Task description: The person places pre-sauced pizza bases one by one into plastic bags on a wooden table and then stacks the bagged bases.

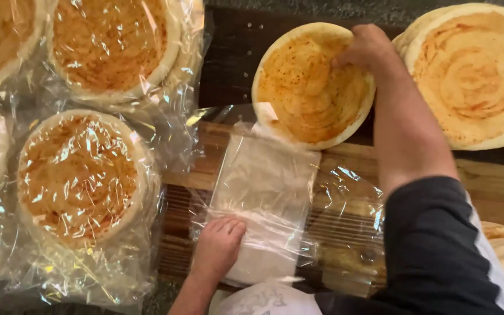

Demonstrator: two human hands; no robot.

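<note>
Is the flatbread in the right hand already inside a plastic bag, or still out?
Out: the right hand grips the bare flatbread beyond the flat bags.

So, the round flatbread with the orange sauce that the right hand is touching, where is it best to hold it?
Probably at the bare pale rim, from the far right side, where the right hand already rests. The sauced flatbread is thin and coated across its middle, so fingers stay clean on the edge. The left hand presses the clear plastic bag flat.

clear plastic bags of round flatbreads [83,181] at left, flat empty clear bag [263,198] at centre
</note>
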